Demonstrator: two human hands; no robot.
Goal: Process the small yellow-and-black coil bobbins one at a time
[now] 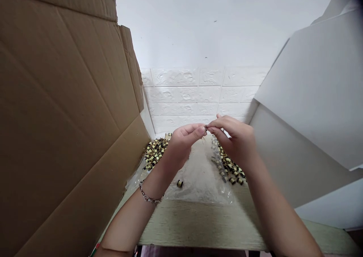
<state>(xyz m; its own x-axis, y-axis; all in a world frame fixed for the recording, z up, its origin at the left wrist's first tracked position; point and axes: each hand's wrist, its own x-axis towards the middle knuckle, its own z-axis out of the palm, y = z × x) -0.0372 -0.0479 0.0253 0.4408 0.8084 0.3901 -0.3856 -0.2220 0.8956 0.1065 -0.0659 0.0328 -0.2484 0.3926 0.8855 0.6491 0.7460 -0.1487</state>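
Observation:
My left hand point(184, 139) is closed, pinching a small dark coil point(205, 128) between thumb and forefinger, mostly hidden by the fingertips. Thin copper-coloured wires point(203, 139) hang below it. My right hand point(235, 137) meets it from the other side, thumb and forefinger pinched on what looks like a wire of the coil. Both hands are raised above a clear plastic bag point(198, 173) lying on the table. One loose black-and-yellow coil point(180, 183) lies on the bag, below my left wrist.
Piles of black-and-yellow coils lie at the left point(155, 151) and right point(231, 166) of the greenish wooden table point(198, 223). A tall cardboard sheet point(70, 98) walls the left side. White panels point(312, 79) stand at the right, and a white brick-patterned wall point(187, 94) is behind.

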